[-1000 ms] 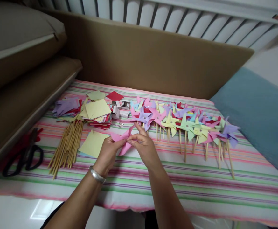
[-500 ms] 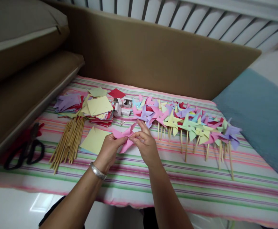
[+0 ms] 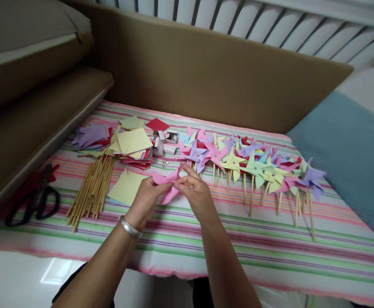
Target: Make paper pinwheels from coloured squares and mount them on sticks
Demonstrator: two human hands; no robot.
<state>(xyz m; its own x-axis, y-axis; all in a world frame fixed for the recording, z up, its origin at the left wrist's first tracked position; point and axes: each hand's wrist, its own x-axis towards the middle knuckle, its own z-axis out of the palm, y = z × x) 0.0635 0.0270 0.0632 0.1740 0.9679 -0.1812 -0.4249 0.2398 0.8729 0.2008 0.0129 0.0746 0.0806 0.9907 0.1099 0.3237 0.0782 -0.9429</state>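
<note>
A pink paper pinwheel (image 3: 168, 197) is held above the striped cloth, its blades folded in toward the middle. My left hand (image 3: 149, 194) is closed on its left side, with the thumb near the centre. On the other side my right hand (image 3: 195, 192) pinches at the centre; whether a pin sits between those fingertips is too small to tell. Just left of my hands lies a yellow paper square (image 3: 126, 187) with a blue one beneath. Small shiny pins (image 3: 164, 164) lie beyond my hands, close to several small white boxes (image 3: 169, 149).
Finished pinwheels (image 3: 254, 169) on sticks lie in a row at the right. Toward the left are a bundle of wooden sticks (image 3: 92, 192), stacked paper squares (image 3: 134, 142), purple paper pieces (image 3: 90, 136) and black-handled scissors (image 3: 34, 205). A brown board (image 3: 206, 77) stands behind.
Both hands stay on the pink pinwheel in nearly the same place. Its lower blade appears slightly shifted; otherwise only a slight shift of the view shows.
</note>
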